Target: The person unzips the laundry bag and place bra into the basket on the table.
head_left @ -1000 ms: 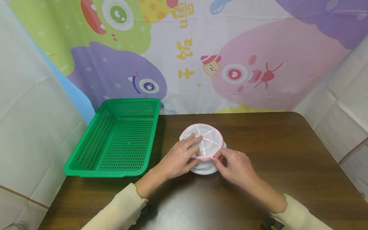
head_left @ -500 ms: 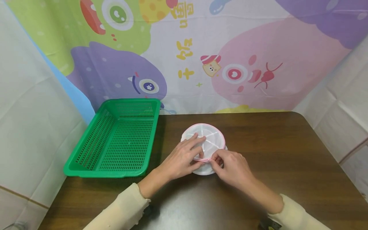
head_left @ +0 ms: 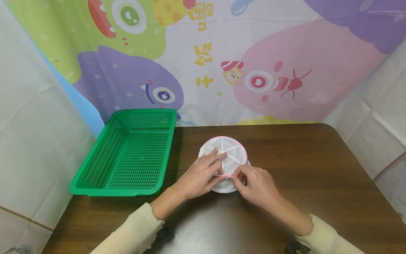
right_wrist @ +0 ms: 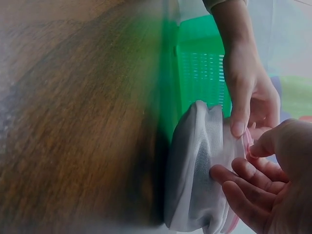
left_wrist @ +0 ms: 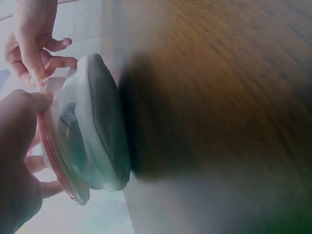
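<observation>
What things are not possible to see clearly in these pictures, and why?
Head view: exactly what the right hand pinches at the pink rim; the hand covers it.
Head view: the dark item below the right sleeve; sleeve and bottom edge hide it.
Right wrist view: part of the green basket; left hand and mesh pouch block it.

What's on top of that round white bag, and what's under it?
Fingers of the left hand lie on top of the white bag, and the right hand pinches its pink edge. Under it is the brown table; the spot right beneath is covered, so I can't see it.
</observation>
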Tool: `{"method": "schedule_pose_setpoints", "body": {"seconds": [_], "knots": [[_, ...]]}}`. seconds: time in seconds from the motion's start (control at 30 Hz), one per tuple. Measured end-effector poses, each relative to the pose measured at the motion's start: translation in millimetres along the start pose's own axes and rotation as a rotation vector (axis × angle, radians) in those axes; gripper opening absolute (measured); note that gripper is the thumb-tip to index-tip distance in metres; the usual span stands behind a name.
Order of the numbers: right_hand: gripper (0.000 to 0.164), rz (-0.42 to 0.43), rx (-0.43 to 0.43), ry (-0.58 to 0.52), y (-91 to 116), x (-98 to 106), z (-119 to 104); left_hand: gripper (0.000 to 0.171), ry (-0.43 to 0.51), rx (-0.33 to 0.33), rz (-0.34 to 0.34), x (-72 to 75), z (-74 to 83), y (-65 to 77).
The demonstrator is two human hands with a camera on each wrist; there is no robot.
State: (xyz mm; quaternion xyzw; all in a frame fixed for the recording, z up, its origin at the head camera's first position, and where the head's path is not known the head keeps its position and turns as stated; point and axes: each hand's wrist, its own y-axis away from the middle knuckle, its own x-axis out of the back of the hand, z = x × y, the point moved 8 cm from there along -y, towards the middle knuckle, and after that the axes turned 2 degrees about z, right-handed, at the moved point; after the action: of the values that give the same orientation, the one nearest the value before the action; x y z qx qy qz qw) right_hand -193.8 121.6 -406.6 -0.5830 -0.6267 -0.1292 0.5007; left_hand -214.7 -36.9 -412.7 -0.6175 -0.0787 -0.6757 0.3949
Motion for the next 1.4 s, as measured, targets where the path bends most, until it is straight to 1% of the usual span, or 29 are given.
{"method": "schedule_pose_setpoints", "body": {"seconds": [0.17, 0.33, 0.6, 0.7, 0.9, 1.1, 1.27, 1.4], "knots": [[0.016, 0.013, 0.007, 0.008, 1.0, 1.4, 2.7, 0.022, -0.005, -0.011, 0.003, 2.1, -1.3, 3.0], [0.016, 0.015, 0.01, 0.011, 1.2, 2.2, 3.8, 0.023, 0.012, -0.004, 0.004, 2.5, -4.5, 4.7], [0.014, -0.002, 0.007, 0.007, 0.3, 0.6, -0.2, 0.024, 0.003, -0.025, 0.044, 4.5, -1.5, 2.3], [0.013, -0.004, 0.012, -0.003, 0.0, -0.3, -2.3, 0.024, 0.001, -0.029, 0.049, 3.7, 0.0, 0.4], [0.015, -0.008, 0.025, -0.012, -0.7, -2.1, -6.1, 0.024, 0.019, -0.018, 0.035, 1.2, 2.0, -1.7], [0.015, -0.018, 0.011, -0.009, -0.8, -3.5, -5.1, 0.022, 0.005, -0.007, 0.014, 0.2, 1.9, -1.4], [0.014, -0.013, 0.013, -0.016, 0.3, -3.3, -3.2, 0.021, -0.002, -0.001, -0.003, 0.1, 1.4, 0.1], [0.014, 0.004, 0.019, -0.008, 1.6, -1.4, -1.1, 0.021, 0.006, -0.003, -0.004, 1.9, 0.9, 1.2]]}}
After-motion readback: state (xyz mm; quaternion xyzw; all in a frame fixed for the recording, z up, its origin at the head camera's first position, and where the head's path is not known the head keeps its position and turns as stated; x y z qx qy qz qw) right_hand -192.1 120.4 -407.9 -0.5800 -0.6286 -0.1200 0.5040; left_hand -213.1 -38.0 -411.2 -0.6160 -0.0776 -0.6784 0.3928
